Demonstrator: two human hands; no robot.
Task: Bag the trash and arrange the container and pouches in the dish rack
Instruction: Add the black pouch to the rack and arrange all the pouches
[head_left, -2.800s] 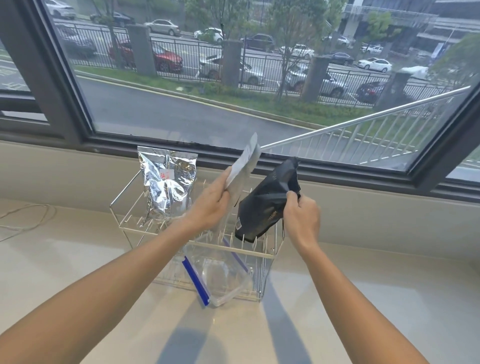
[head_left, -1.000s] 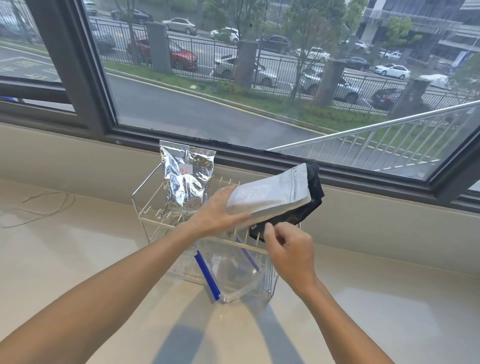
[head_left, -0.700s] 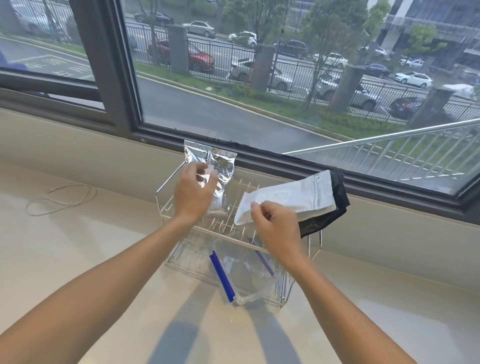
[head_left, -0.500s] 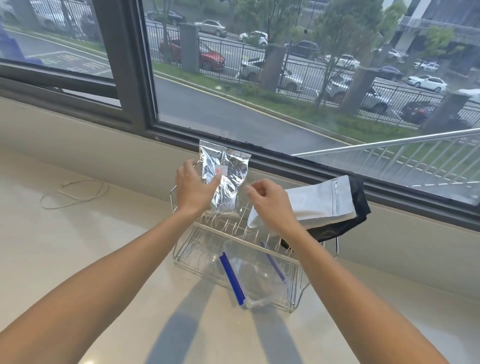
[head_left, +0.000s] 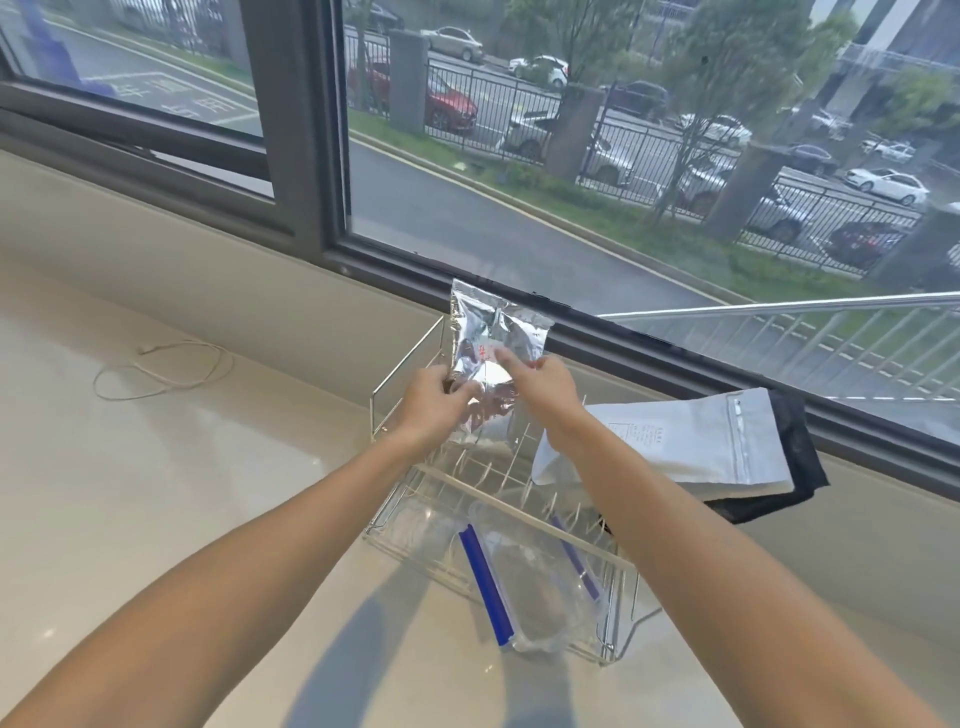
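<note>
**Both hands on the foil pouch at the rack's back left**

The left hand (head_left: 434, 397) pinches the lower left edge of the foil pouch (head_left: 493, 353), fingers curled onto its front. The right hand (head_left: 540, 387) is at the pouch's lower right, one finger stretched up across the foil and the others curled at its edge; whether that grip truly clasps the pouch or only touches it cannot be told. The pouch stands upright in the back left part of the rack (head_left: 498, 483), its top corners free and rising in front of the window frame (head_left: 311, 156).

To the right, the white pouch (head_left: 691, 441) lies tilted across the rack's back right, its far end sticking out past the rack toward the sill. The black pouch (head_left: 795, 462) lies under it; only its right and lower edges show. The right forearm covers the white pouch's left corner and part of the rack's wires.

Down in the rack's front lies the clear container (head_left: 540, 592) with two blue clips; it is see-through, so its outline is hard to follow, and its front corner reaches the rack's front edge.

The counter (head_left: 182, 493) spreads wide to the left and in front of the rack, with a loose cord (head_left: 161, 371) lying well away at the back left. Behind the rack the wall rises close to the pouches. No trash or bag can be made out.
</note>
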